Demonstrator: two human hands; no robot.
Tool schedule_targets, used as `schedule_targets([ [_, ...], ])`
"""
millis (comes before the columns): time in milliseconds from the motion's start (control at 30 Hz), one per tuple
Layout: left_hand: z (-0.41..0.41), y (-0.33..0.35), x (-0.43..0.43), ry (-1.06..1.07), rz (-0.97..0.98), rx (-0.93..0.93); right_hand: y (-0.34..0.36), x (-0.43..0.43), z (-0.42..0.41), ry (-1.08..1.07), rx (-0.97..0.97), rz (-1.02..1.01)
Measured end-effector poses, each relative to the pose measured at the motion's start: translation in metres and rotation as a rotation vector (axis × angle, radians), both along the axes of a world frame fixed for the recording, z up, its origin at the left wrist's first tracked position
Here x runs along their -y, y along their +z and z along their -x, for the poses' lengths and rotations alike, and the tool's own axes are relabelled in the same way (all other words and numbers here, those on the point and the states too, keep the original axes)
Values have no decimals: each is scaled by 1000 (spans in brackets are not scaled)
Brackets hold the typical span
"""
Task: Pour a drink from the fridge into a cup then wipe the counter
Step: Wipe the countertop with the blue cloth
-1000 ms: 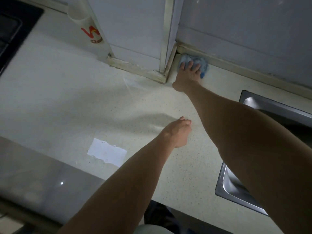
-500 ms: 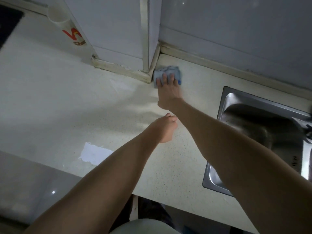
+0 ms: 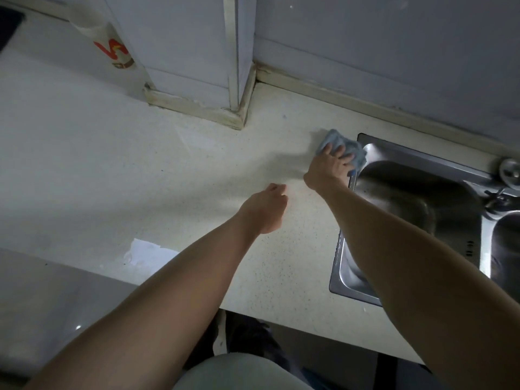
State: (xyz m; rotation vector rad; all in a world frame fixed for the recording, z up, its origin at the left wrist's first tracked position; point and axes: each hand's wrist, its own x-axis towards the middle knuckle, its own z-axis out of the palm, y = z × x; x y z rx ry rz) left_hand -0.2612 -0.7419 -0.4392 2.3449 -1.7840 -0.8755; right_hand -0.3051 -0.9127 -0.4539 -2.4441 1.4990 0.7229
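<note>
My right hand (image 3: 330, 164) presses a crumpled blue cloth (image 3: 337, 142) flat on the pale speckled counter (image 3: 197, 170), right at the left rim of the steel sink (image 3: 342, 263). Part of the cloth hangs over the sink edge. My left hand (image 3: 266, 209) rests on the counter to the left of it, fingers curled in, with nothing in it. A white paper cup (image 3: 104, 40) with red lettering stands at the back left against the wall.
A wall column with a worn skirting (image 3: 197, 106) juts onto the counter at the back. A white paper scrap (image 3: 152, 253) lies near the front edge. A tap handle (image 3: 509, 170) sits behind the sink. A dark hob corner (image 3: 8, 26) shows far left.
My right hand has dragged the cloth from the corner beside the column to the right and toward me, up to the sink rim. My left hand stays curled on the counter.
</note>
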Motion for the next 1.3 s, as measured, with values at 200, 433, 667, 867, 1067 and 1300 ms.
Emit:
schedule_targets([
  [200,4,5,-45,-6,26,55,-2,-15,-39,-101,-3,-21],
  [433,-1,2,-83,90,-19,91,5,-79,-89,294,39,-15],
  [667,7,-2,-87,139,-108,64,1,-97,-70,509,111,-14],
  [867,15,0,-91,130,-142,18,-2,-81,-7,468,96,48],
  [1067,22,10,-118,47,-180,-5,2,-72,40,241,43,19],
  [1300,19,15,-171,14,-191,6,6,-108,16,37,56,-63],
])
